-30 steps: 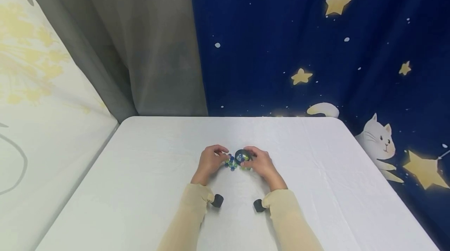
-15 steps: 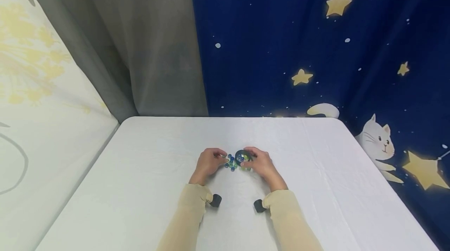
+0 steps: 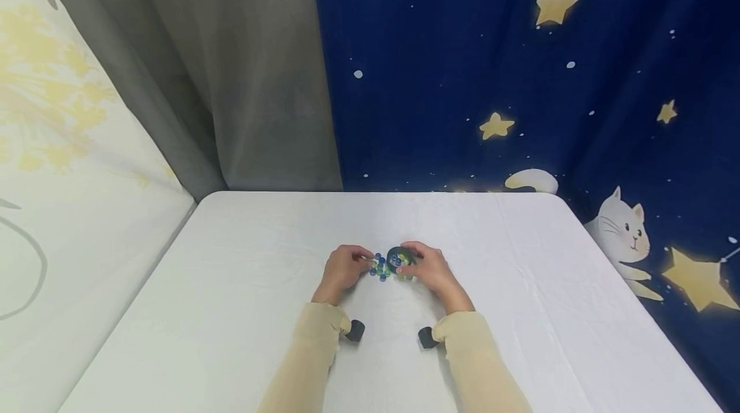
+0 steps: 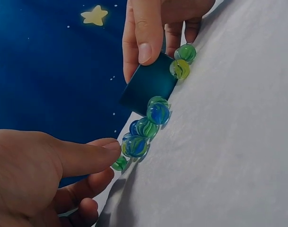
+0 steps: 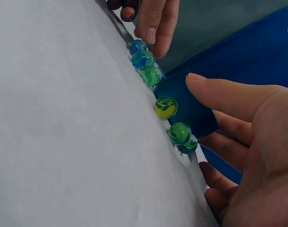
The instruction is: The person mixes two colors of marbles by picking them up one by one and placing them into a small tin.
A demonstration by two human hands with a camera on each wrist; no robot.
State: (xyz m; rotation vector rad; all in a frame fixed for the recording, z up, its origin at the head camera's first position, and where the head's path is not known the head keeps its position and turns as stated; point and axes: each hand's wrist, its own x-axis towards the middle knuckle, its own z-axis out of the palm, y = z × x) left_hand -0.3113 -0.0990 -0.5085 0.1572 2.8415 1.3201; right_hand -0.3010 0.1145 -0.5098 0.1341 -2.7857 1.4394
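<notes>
My right hand (image 3: 428, 265) grips a dark teal round container with an open top (image 3: 399, 260) between thumb and fingers. Blue and yellow-green marbles show within its rim in the head view; whether it has a bottom cannot be told. Just left of it, several loose glass marbles (image 3: 380, 268) lie close together on the white cloth. My left hand (image 3: 343, 272) is beside this group, thumb and forefinger stretched out with a gap between them. In the left wrist view a green marble (image 4: 119, 163) is at those fingertips. A yellow-green marble (image 5: 166, 108) lies outside the container's near wall.
The table (image 3: 231, 336) is covered in white cloth and ends at a far edge before a grey curtain (image 3: 266, 79) and a blue star-patterned curtain (image 3: 416, 79). Black wrist cameras (image 3: 356, 331) stick out inward from the sleeves.
My left hand has drawn slightly away to the left and down from the marbles. My right hand and the container stay almost still.
</notes>
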